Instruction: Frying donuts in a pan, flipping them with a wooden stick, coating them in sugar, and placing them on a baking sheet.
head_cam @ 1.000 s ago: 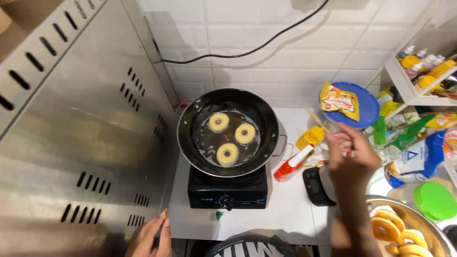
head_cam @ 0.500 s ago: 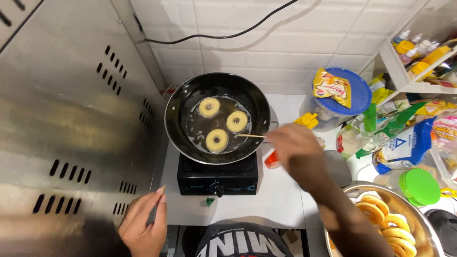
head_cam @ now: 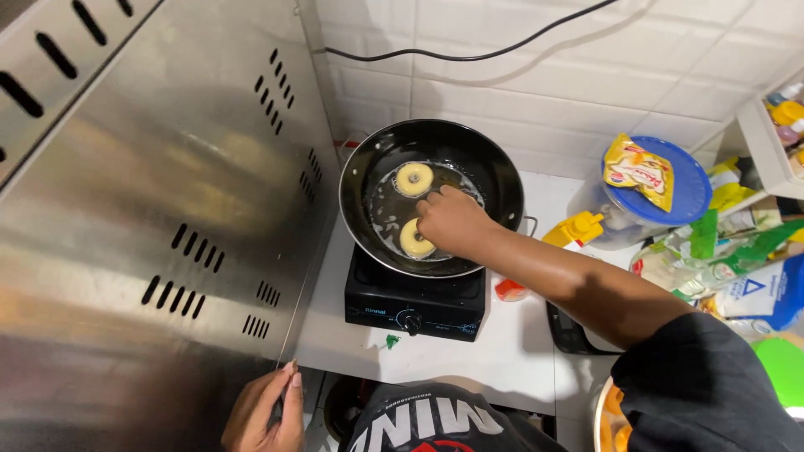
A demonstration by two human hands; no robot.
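A black pan (head_cam: 360,159) of oil sits on a small black gas stove (head_cam: 414,305). One ring doughnut (head_cam: 414,178) floats at the back and another (head_cam: 413,240) at the front; a third is hidden under my right hand. My right hand (head_cam: 452,222) hovers low over the pan with fingers curled around a thin stick, its tip by the front doughnut. My left hand (head_cam: 264,410) is at the bottom, pinching the lower edge of the steel panel (head_cam: 151,209).
The tall vented steel panel walls off the left. Right of the stove stand a yellow-capped bottle (head_cam: 574,230), a blue-lidded tub (head_cam: 687,192) with a yellow packet (head_cam: 638,172) on it, and several bags. A bowl of fried doughnuts (head_cam: 607,418) is at the bottom right.
My right hand came from the clutter on the right, picked up a thin stick, and moved left over the pan, now low above the doughnuts. My left hand stays on the panel edge.
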